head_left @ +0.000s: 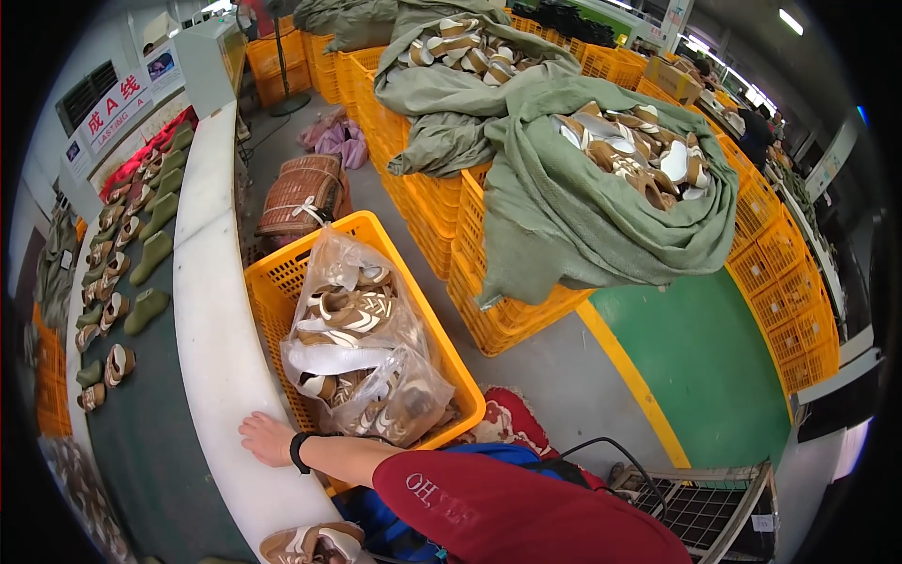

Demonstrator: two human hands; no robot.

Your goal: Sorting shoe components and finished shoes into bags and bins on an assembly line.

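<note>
My right hand (268, 439) comes in from the lower right across my body and rests palm down on the white ledge (211, 254). Its fingers are apart and hold nothing; a black band circles the wrist. Next to it stands a yellow plastic crate (460, 414). Inside lie clear plastic bags (324, 254) filled with tan and white shoes (352, 310). At the lower edge a tan and white shoe (315, 543) is partly cut off, so I cannot tell what supports it. My left hand is out of the picture.
Left of the ledge, a dark green conveyor belt (141, 414) carries shoes and green shoe lasts (148, 310). Stacked yellow crates (470, 291) ahead bear green sacks (583, 235) of shoes. A reddish woven bundle (301, 193) lies beyond my crate; a metal-grid cart (700, 512) stands right.
</note>
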